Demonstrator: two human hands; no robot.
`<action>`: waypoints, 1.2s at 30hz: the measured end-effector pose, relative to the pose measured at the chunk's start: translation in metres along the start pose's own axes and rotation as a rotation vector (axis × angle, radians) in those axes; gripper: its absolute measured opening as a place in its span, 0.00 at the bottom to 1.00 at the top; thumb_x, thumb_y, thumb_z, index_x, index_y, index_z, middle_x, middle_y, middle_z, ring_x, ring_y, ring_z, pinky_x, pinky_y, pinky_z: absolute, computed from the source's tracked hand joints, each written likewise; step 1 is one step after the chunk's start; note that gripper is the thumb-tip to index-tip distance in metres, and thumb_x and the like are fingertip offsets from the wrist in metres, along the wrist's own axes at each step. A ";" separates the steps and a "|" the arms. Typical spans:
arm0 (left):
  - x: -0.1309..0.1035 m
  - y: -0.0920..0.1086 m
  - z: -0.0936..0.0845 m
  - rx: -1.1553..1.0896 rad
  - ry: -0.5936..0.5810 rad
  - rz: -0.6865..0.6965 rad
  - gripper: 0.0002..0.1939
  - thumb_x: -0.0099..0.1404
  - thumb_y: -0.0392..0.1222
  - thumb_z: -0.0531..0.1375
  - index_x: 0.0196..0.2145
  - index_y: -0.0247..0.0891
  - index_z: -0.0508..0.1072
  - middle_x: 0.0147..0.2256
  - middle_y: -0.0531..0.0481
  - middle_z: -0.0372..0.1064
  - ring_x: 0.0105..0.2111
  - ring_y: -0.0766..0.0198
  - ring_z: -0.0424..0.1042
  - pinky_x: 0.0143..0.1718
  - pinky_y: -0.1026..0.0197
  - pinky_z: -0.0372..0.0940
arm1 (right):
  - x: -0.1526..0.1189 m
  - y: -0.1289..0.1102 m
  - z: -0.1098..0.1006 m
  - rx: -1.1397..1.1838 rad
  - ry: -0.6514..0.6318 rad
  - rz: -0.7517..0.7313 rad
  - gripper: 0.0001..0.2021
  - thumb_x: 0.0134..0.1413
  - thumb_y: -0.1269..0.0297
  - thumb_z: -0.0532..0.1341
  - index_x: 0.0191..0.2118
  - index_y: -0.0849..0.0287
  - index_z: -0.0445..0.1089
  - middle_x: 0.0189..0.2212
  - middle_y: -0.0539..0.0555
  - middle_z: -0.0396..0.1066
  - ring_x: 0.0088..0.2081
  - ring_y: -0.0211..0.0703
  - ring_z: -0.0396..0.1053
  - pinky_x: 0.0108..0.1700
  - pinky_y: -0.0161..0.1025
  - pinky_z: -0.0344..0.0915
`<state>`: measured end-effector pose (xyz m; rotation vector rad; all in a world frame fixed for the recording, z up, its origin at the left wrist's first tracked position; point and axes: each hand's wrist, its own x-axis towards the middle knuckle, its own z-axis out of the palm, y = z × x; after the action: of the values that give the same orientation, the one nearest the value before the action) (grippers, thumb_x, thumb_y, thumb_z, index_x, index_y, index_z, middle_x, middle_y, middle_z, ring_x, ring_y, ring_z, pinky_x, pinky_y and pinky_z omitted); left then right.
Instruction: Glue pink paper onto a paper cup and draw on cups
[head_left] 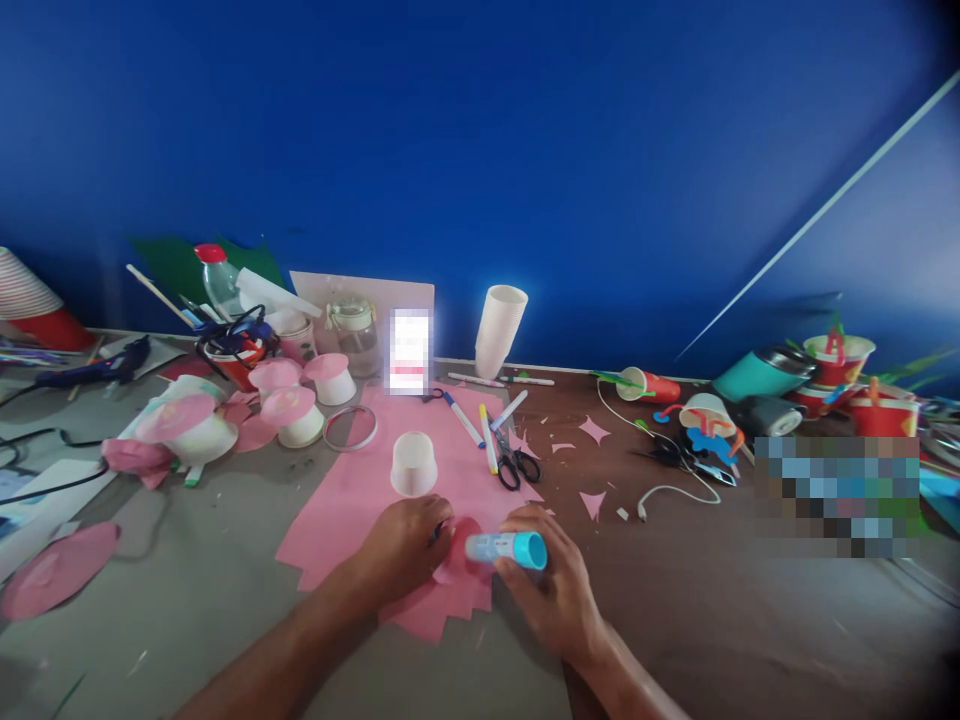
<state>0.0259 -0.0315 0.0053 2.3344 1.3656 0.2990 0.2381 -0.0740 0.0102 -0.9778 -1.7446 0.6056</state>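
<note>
My right hand [559,580] is wrapped round a glue stick [504,548] with a clear barrel and a bright blue end, held tilted over the pink paper. Its far tip meets a small pink paper piece [466,532]. My left hand [405,545] is closed at the edge of that piece, its fingertips pinching it; a small dark blue bit shows by the fingers, too little to name. Just beyond my left hand, a white paper cup [413,464] stands upside down on stacked pink paper sheets [360,500].
Scissors [517,465] and markers [465,419] lie behind the cup. Several pink-topped cups [289,415] stand at left, near a tape ring [350,428]. A tall cup stack [501,330] leans at the blue wall. Paper scraps [592,503], a cable [679,490] and a teal flask [761,375] are at right.
</note>
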 end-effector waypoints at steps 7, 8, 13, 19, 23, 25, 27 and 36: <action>0.001 0.000 0.002 -0.028 0.006 -0.007 0.14 0.70 0.40 0.47 0.30 0.39 0.68 0.31 0.47 0.74 0.32 0.60 0.73 0.34 0.60 0.61 | -0.003 0.000 0.003 -0.012 -0.079 -0.010 0.05 0.60 0.66 0.62 0.42 0.56 0.70 0.35 0.53 0.71 0.36 0.44 0.71 0.39 0.37 0.69; 0.000 -0.001 0.003 -0.031 0.014 0.001 0.14 0.70 0.41 0.47 0.30 0.39 0.68 0.31 0.47 0.74 0.32 0.60 0.73 0.34 0.60 0.61 | -0.004 0.001 0.006 -0.024 -0.135 -0.002 0.05 0.60 0.66 0.62 0.42 0.56 0.70 0.35 0.53 0.71 0.35 0.43 0.71 0.38 0.37 0.68; -0.001 -0.003 0.010 -0.035 0.049 0.034 0.13 0.69 0.39 0.48 0.30 0.38 0.68 0.31 0.46 0.74 0.32 0.60 0.73 0.34 0.60 0.62 | -0.005 0.003 0.014 -0.087 -0.308 0.100 0.02 0.60 0.67 0.61 0.38 0.55 0.67 0.33 0.50 0.68 0.31 0.41 0.67 0.34 0.35 0.65; -0.001 -0.003 0.010 -0.035 0.069 0.049 0.13 0.69 0.39 0.48 0.31 0.38 0.69 0.31 0.46 0.75 0.32 0.60 0.73 0.35 0.60 0.63 | -0.005 0.005 0.012 -0.029 -0.316 0.126 0.02 0.60 0.68 0.61 0.38 0.55 0.66 0.34 0.50 0.66 0.33 0.40 0.66 0.36 0.35 0.64; 0.000 -0.003 0.007 -0.010 0.051 0.059 0.14 0.70 0.40 0.48 0.30 0.39 0.69 0.31 0.47 0.75 0.32 0.61 0.73 0.34 0.60 0.62 | -0.005 0.004 0.012 0.037 -0.389 0.132 0.03 0.60 0.69 0.61 0.39 0.55 0.66 0.36 0.51 0.66 0.34 0.40 0.66 0.39 0.35 0.65; 0.000 -0.003 0.007 -0.007 0.053 0.064 0.15 0.71 0.41 0.48 0.30 0.39 0.69 0.31 0.48 0.75 0.32 0.61 0.73 0.34 0.61 0.62 | -0.004 0.003 0.010 0.062 -0.421 0.138 0.02 0.61 0.68 0.61 0.40 0.55 0.67 0.37 0.51 0.66 0.36 0.41 0.66 0.41 0.36 0.65; 0.000 -0.004 0.007 -0.009 0.055 0.063 0.15 0.71 0.41 0.48 0.30 0.39 0.70 0.31 0.48 0.75 0.32 0.62 0.73 0.34 0.61 0.62 | -0.002 0.002 0.008 0.085 -0.434 0.142 0.02 0.62 0.67 0.60 0.40 0.56 0.67 0.37 0.52 0.66 0.37 0.42 0.67 0.41 0.36 0.65; 0.001 -0.004 0.010 -0.059 0.037 0.028 0.15 0.71 0.41 0.48 0.31 0.39 0.71 0.31 0.46 0.75 0.33 0.60 0.74 0.36 0.60 0.63 | -0.001 0.008 0.012 0.122 -0.399 0.124 0.05 0.64 0.62 0.60 0.38 0.56 0.67 0.35 0.51 0.67 0.37 0.42 0.67 0.41 0.37 0.65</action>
<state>0.0268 -0.0315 -0.0061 2.3126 1.3238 0.3871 0.2300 -0.0694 -0.0007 -0.9286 -1.9730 1.0318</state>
